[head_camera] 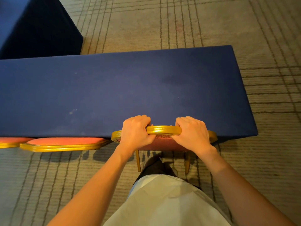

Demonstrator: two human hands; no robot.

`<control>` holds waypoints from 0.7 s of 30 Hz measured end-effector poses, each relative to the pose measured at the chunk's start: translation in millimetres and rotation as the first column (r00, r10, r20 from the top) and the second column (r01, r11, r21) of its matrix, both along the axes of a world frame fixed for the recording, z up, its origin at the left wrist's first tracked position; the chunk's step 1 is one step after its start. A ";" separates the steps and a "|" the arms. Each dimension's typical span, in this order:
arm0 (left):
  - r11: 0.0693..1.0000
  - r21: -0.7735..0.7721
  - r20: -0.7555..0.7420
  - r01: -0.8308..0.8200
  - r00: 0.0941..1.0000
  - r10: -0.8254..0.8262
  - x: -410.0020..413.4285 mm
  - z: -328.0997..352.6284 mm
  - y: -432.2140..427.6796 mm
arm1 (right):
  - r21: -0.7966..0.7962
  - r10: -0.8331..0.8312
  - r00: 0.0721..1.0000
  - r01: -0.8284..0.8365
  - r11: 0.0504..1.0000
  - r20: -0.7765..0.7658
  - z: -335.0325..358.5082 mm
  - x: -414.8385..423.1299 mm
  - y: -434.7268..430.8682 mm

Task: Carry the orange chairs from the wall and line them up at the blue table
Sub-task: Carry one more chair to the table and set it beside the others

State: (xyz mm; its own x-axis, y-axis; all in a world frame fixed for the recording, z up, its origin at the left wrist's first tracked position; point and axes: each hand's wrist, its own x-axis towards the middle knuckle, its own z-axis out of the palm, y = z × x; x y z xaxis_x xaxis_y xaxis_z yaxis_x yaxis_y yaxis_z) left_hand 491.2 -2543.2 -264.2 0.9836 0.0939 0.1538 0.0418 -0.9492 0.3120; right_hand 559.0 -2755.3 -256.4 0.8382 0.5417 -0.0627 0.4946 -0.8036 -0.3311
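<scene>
Head: left hand, right hand round orange chair (at table)

Held chair: seat and front legs hidden under the blue table, only the top rail, a strip of backrest and two rear legs show; fingertips of left hand and right hand curl over the rail out of sight. Next chair shows its back top only, seat and legs hidden; third chair cut by left edge; blue table cut at left too, its legs hidden by cloth; second table cut by top and left edges. Pale specks on the cloth too small to tell; both forearms cut by bottom edge; person's legs mostly hidden by pale shirt.
</scene>
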 end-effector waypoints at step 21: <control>0.988 -0.087 -0.431 0.127 0.889 -0.152 -110.3 -27.3 -23.9 | -0.117 0.003 0.983 -0.025 0.993 -0.183 -25.2 -118.9 -24.5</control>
